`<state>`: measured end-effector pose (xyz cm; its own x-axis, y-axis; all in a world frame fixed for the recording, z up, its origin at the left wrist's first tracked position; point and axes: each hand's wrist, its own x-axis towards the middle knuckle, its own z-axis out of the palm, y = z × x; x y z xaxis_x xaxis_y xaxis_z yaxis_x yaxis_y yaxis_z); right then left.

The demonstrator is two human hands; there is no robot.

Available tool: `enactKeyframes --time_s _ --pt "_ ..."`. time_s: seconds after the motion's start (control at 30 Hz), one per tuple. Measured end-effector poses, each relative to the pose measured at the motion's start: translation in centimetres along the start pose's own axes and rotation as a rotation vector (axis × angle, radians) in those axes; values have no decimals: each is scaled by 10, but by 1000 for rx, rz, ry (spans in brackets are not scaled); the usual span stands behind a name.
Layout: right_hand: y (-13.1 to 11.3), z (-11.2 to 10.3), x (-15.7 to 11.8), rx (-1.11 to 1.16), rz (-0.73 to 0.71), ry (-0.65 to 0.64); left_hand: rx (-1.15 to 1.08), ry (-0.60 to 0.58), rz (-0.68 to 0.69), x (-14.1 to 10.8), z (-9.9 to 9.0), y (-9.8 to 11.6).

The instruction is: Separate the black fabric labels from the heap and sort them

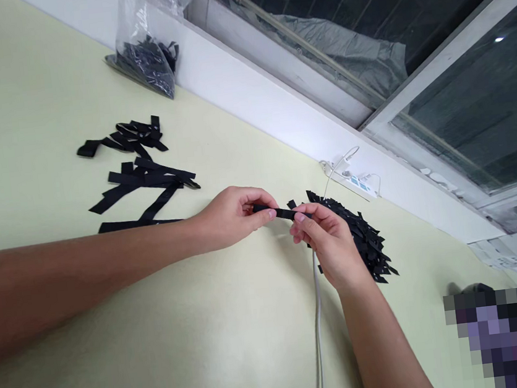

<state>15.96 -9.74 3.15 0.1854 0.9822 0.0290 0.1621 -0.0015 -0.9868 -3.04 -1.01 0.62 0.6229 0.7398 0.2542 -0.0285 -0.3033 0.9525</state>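
Pinching one black strip (285, 214), the left hand (233, 218) and right hand (331, 238), thumbs nearly closed onto fingers, hold it above the pale table (233, 340) in the head view. Its right end seems hidden by fingertips. A black heap (367, 241) lies just behind the right hand; loose strips (154, 179) lie left.

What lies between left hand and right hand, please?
In the head view, a flat black fabric-like strip spans from left hand to right hand.
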Motion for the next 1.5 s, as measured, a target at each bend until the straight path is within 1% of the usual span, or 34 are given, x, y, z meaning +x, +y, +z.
enactKeyframes --time_s 0.07,0.13,0.23,0.3,0.37,0.43,0.57,0.63,0.73,0.8,0.9,1.0,1.07,1.13,1.2,1.3,1.4,1.5 --pt "-5 -11 1 -34 7 29 -9 35 -10 0 1 1" --pt "-8 -31 5 -152 20 119 30 91 -21 -1 1 1" --pt "-3 -71 11 -515 53 355 126 132 -31 -2 -1 2" --pt "5 -94 16 -757 108 433 172 127 -9 -4 -2 2" --pt "13 -108 18 -864 145 479 199 118 34 -4 -2 3" --pt "17 -112 19 -895 158 515 212 107 60 -5 -3 3" --pt "15 -107 18 -953 155 580 193 85 35 -5 -4 3" --pt "12 -101 16 -1016 107 632 188 75 27 -5 -4 3" --pt "9 -88 13 -1090 -58 692 189 56 8 -6 -4 4" --pt "7 -74 12 -1060 -182 674 195 45 9 -7 -5 4" --pt "5 -47 8 -955 -340 565 199 43 28 -6 -5 3" --pt "6 -21 5 -917 -464 395 204 60 32 -5 -7 2" --pt "10 -9 4 -914 -508 279 232 71 41 -3 -10 4" --pt "16 -2 4 -902 -520 193 289 73 61 1 -14 10" --pt "21 0 5 -875 -512 145 366 73 82 6 -22 21" --pt "24 0 6 -838 -509 123 471 92 77 12 -40 43" --pt "25 1 5 -830 -508 133 545 144 31 11 -67 59" --pt "25 4 3 -845 -492 123 677 187 -49 3 -98 60"
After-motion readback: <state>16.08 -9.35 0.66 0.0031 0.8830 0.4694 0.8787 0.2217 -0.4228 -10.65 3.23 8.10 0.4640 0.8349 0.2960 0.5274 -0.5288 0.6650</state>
